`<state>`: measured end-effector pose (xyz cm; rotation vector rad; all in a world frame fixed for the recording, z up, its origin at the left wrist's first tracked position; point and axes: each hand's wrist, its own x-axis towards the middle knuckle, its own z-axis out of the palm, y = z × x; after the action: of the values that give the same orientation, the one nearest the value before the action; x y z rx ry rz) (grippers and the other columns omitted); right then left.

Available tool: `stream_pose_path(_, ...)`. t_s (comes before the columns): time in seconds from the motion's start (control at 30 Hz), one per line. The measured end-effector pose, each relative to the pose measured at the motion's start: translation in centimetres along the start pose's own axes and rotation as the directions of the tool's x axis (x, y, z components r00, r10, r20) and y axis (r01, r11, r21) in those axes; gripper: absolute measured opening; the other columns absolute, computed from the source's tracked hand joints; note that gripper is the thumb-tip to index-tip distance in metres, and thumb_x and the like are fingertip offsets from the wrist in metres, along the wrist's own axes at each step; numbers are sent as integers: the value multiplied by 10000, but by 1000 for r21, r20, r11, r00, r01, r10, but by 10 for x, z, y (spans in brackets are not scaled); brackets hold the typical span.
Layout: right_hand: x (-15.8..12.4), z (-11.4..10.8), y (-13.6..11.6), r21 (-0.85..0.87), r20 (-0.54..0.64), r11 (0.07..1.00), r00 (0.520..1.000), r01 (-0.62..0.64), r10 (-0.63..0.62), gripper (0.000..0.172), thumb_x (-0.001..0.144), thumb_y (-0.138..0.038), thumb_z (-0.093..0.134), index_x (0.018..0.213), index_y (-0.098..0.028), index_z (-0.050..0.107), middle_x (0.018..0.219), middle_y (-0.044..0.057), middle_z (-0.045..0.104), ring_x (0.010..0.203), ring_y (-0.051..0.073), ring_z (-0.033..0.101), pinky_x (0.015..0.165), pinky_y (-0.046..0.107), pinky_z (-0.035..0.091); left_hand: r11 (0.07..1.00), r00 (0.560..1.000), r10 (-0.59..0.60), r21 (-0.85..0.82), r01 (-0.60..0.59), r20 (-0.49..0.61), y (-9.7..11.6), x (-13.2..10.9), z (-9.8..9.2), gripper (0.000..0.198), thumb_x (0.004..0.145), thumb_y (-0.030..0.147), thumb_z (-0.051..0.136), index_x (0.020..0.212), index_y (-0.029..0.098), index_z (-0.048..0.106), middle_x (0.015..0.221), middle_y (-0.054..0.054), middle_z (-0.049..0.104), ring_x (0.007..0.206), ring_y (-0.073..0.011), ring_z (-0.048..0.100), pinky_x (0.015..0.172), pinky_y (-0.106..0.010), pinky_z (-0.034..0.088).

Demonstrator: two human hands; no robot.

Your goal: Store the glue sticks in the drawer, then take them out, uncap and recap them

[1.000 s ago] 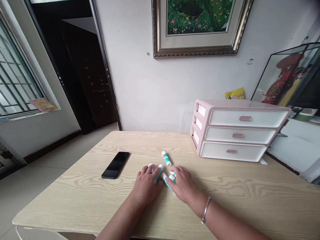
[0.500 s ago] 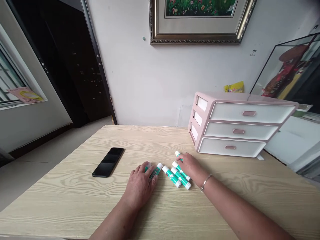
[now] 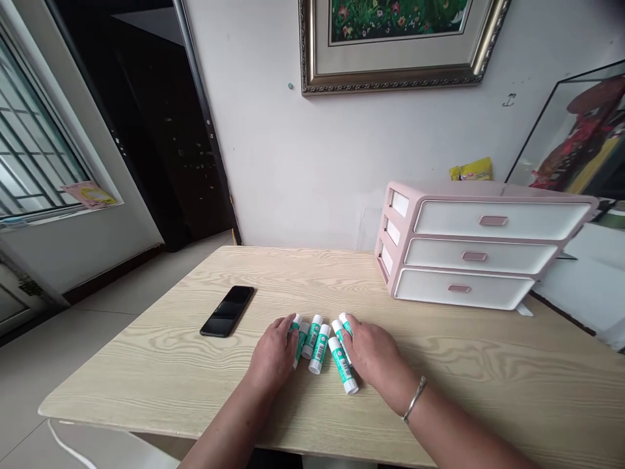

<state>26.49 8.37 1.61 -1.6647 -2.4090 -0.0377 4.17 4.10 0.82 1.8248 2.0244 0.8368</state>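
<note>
Several white and green glue sticks (image 3: pixel 321 346) lie side by side on the light wooden table (image 3: pixel 463 365). My left hand (image 3: pixel 270 356) rests flat against the left side of the bunch, its fingers over the leftmost stick. On the right side my right hand (image 3: pixel 375 355), with a silver bracelet at the wrist, lies flat with fingers touching the rightmost sticks. Both hands have fingers stretched out and grip nothing.
A black phone (image 3: pixel 227 311) lies on the table left of the hands. A pink three-drawer organizer (image 3: pixel 481 251) with shut drawers stands at the back right against the wall. A framed picture (image 3: pixel 398 42) hangs above. A dark doorway is at the left.
My right hand has pulled the far stick back and pushed the sticks leftward. The scattered sticks are now gathered into one tight bunch between both hands.
</note>
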Motion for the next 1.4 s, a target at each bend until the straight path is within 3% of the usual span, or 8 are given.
stream_pose_path(0.27, 28, -18, -7, 21, 35, 996, 995, -91, 90, 340, 1009, -323, 394, 994, -146, 685, 920, 153, 744, 901, 282, 710, 709, 333, 432, 989, 982, -143, 45, 139, 121, -4, 17, -19, 296, 829, 298, 538, 1033, 233, 742, 881, -46, 774, 759, -198, 695, 605, -258, 410)
stream_pose_path(0.43, 37, -4, -10, 166, 10, 979, 992, -122, 122, 328, 1008, -307, 395, 957, -179, 692, 943, 115, 748, 894, 236, 694, 729, 312, 412, 981, 966, -187, 92, 173, 178, -8, 30, -23, 158, 730, 320, 618, 775, 212, 725, 606, -15, 712, 549, -179, 637, 538, -259, 348)
stream_pose_path(0.63, 40, 15, 11, 380, -80, 920, 988, -95, 135, 368, 1013, -313, 364, 922, -212, 706, 938, 67, 753, 907, 205, 669, 761, 288, 418, 985, 982, -167, 49, 164, 83, -4, 37, -24, 193, 753, 352, 620, 825, 189, 693, 727, -43, 720, 670, -193, 640, 590, -266, 373)
stream_pose_path(0.77, 38, 8, 17, 583, -174, 812, 970, -37, 169, 383, 1011, -381, 369, 1065, -202, 703, 1055, 83, 748, 1008, 207, 664, 868, 295, 464, 966, 994, -55, -248, 77, 92, 10, 41, -33, 342, 843, 480, 561, 960, 177, 666, 798, -24, 686, 685, -163, 611, 600, -242, 423)
stream_pose_path(0.9, 27, -3, 5, 782, -268, 605, 957, 148, 113, 430, 1009, -479, 392, 1208, -203, 655, 1171, 105, 714, 1084, 209, 656, 939, 321, 501, 729, 975, 177, -684, -39, 133, 32, 41, -30, 340, 853, 477, 615, 1009, 175, 610, 849, -20, 646, 718, -143, 583, 638, -237, 460)
stream_pose_path(1.03, 11, -10, -8, 879, -242, 422, 970, 222, -7, 431, 1016, -501, 410, 1299, -227, 586, 1064, 74, 712, 942, 182, 682, 835, 300, 551, 554, 952, 273, -832, -35, 142, 51, 32, -15, 349, 873, 445, 639, 1102, 191, 574, 947, -48, 663, 820, -163, 622, 745, -272, 500)
stream_pose_path(1.17, 1, -17, -10, 873, -251, 424, 968, 240, -32, 393, 1024, -469, 430, 1322, -237, 537, 1024, 51, 687, 893, 161, 665, 814, 272, 542, 668, 943, 320, -727, -157, 91, 56, 18, -7, 333, 917, 436, 604, 1152, 200, 588, 982, -60, 662, 858, -176, 619, 780, -281, 504)
stream_pose_path(1.4, 1, -12, -8, 847, -200, 492, 978, 201, -56, 282, 1026, -452, 435, 1064, -218, 588, 854, 28, 679, 778, 162, 631, 720, 260, 499, 846, 854, 511, -230, -480, 96, 48, 5, 2, 318, 986, 413, 519, 1265, 278, 592, 1068, -52, 668, 889, -184, 628, 794, -293, 470)
